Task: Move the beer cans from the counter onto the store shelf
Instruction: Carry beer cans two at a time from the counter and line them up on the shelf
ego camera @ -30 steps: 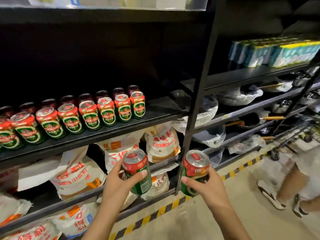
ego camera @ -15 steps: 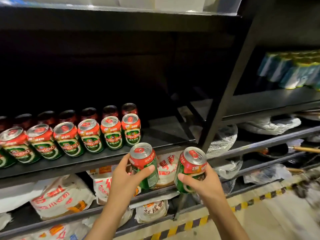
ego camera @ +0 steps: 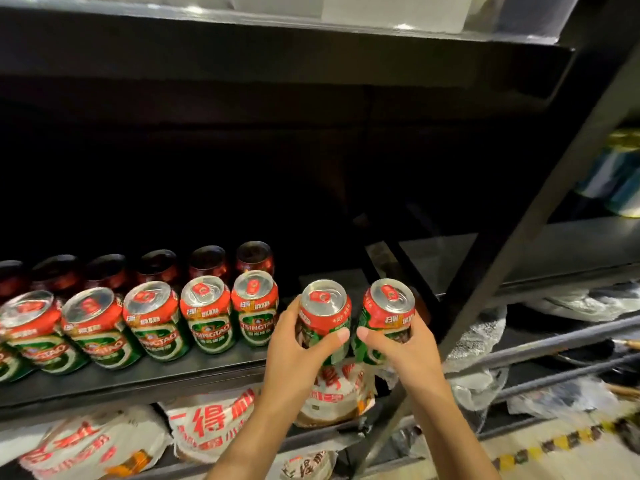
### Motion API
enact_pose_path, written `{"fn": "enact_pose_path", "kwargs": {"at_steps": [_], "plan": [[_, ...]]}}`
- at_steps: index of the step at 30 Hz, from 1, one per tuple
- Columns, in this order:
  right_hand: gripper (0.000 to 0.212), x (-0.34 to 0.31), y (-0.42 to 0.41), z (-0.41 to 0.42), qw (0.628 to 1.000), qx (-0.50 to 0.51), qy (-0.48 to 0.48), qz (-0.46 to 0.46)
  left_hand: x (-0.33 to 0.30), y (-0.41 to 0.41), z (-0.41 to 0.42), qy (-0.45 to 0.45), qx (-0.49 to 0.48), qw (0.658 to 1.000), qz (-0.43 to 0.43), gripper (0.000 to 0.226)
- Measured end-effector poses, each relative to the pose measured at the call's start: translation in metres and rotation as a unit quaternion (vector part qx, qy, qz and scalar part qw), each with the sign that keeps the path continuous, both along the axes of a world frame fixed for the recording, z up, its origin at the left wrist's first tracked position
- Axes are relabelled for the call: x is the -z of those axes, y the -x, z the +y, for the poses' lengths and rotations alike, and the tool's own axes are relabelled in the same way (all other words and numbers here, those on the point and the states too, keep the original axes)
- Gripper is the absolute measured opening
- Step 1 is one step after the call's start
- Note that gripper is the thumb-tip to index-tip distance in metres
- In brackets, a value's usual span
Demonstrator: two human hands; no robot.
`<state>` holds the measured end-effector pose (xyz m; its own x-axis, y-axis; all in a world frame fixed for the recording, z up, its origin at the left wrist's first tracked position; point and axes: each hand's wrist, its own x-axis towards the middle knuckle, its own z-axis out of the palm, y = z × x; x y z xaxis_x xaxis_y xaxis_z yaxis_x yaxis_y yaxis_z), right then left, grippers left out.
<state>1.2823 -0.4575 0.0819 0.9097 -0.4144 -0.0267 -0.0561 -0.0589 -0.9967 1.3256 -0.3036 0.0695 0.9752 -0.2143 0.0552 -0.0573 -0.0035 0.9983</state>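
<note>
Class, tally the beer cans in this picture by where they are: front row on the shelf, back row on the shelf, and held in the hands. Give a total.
Front row on the shelf: 6, the leftmost cut off by the frame edge
Back row: 6
Held, one in the left hand, one in the right hand: 2
Total: 14

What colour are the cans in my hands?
Red on top, green below, silver lids: left can, right can, head view.

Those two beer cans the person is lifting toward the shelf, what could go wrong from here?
1. The can in the left hand and the can in the right hand are almost touching; they might knock together when set down.
2. The left hand is close to the end can of the front row, so it could nudge that can out of line.
3. The slanted shelf post stands just right of the right hand and could be bumped.
</note>
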Motion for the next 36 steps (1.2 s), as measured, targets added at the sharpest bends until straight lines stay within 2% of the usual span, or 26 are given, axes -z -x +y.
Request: {"fn": "enact_pose_path", "kwargs": {"at_steps": [6, 10, 14, 18, 22, 36], "plan": [[0.043, 0.007, -0.03, -0.015, 0.999, -0.003, -0.034, -0.002, 0.003, -0.027, -0.033, 0.018, -0.075, 0.997, -0.002, 0.064], [0.052, 0.016, -0.057, -0.024, 1.0, -0.014, -0.022, 0.009, 0.004, -0.045, -0.05, 0.007, -0.125, 0.992, 0.001, 0.061], [0.063, 0.028, -0.084, -0.028, 0.999, -0.017, -0.024, 0.014, 0.007, -0.065, -0.062, -0.025, -0.176, 0.984, -0.001, 0.037], [0.066, 0.037, -0.102, -0.03, 0.998, -0.049, -0.027, -0.002, 0.013, -0.08, -0.067, -0.052, -0.215, 0.975, 0.006, 0.049], [0.069, 0.043, -0.119, -0.031, 0.999, -0.036, -0.03, -0.01, 0.02, -0.088, -0.068, -0.088, -0.237, 0.967, -0.003, 0.063], [0.062, 0.053, -0.151, -0.023, 0.997, -0.028, -0.025, -0.064, 0.032, -0.097, -0.071, -0.064, -0.294, 0.952, -0.048, 0.042]]}}
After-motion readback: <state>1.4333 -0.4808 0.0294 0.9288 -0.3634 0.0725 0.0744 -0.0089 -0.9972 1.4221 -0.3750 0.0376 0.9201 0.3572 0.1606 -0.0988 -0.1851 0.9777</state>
